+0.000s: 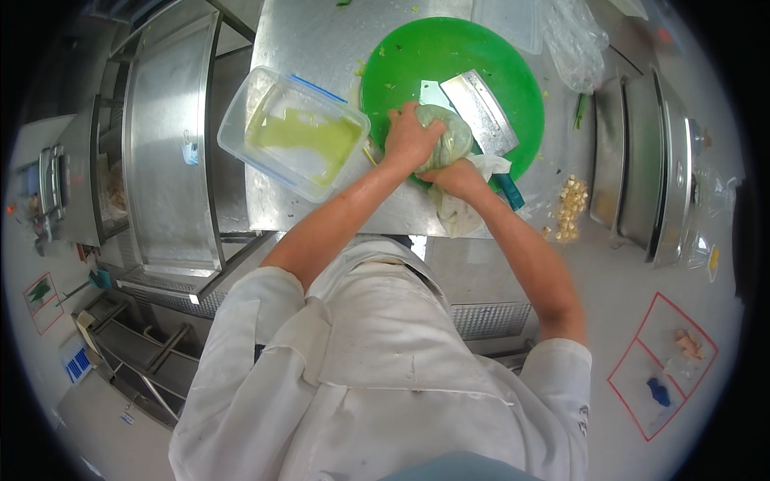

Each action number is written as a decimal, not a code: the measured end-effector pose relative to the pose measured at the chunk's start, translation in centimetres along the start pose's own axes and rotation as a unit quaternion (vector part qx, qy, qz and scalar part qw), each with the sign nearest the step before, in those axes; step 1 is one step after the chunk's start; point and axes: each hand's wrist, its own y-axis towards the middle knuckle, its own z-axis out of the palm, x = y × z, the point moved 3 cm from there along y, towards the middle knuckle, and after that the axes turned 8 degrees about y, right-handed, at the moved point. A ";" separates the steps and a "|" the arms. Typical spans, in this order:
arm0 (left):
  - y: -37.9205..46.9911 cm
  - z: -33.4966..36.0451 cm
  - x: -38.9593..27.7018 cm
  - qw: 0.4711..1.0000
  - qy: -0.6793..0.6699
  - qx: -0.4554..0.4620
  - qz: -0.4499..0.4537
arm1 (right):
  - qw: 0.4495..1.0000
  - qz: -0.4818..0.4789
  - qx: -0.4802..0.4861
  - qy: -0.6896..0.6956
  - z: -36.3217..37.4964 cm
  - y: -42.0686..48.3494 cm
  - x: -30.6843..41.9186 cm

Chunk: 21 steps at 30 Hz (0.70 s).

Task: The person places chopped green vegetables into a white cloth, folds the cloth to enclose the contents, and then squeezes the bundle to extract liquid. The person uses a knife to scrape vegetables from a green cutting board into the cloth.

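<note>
A round bundle [445, 139] of pale, thin wrapping, bulging with greenish contents, is held over a round green cutting board [403, 66]. My left hand [412, 139] clasps its left side with fingers spread over the top. At its lower end my right hand [458, 179] grips it, and a loose white tail of the wrapping [454, 213] hangs past the table edge. Beside the bundle a Chinese cleaver [481, 111] lies on the board, its green handle [510, 191] pointing toward me. To the left, a clear plastic tub [237, 123] holds shallow yellow-green liquid [307, 141].
The board and tub stand on a stainless steel table [307, 36]. At right are a pile of peeled garlic cloves [570, 204], deep steel pans [637, 162] and a clear plastic bag [574, 45]. Another steel table [171, 150] stands left. Green scraps [388, 86] dot the board.
</note>
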 end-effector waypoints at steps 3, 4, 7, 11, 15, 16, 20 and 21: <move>0.2 0.2 -0.9 1.000 0.018 0.026 0.003 | 1.000 -0.022 -0.006 -0.007 0.1 0.3 -0.6; 0.1 0.1 -1.4 0.998 0.025 0.047 0.024 | 0.999 -0.036 -0.010 0.002 -0.1 0.4 -0.7; -0.8 -1.6 -2.3 0.986 0.041 0.100 0.125 | 0.987 0.029 0.103 0.120 -0.4 -0.2 -1.8; -2.8 -6.3 -1.4 0.916 0.148 0.171 0.332 | 0.882 0.082 0.261 0.384 -1.1 -1.8 -2.4; -1.8 -5.9 -2.6 0.835 0.188 0.160 0.492 | 0.805 0.088 0.365 0.460 -1.8 -2.2 -2.5; -1.2 -5.1 -3.3 0.827 0.183 0.167 0.504 | 0.799 0.079 0.373 0.465 -2.1 -2.2 -2.7; -0.7 -1.0 -6.4 0.782 0.178 0.187 0.568 | 0.799 0.083 0.354 0.480 -3.1 -2.1 -4.7; -0.8 -0.1 -7.0 0.770 0.183 0.191 0.581 | 0.812 0.074 0.342 0.467 -3.2 -2.0 -5.3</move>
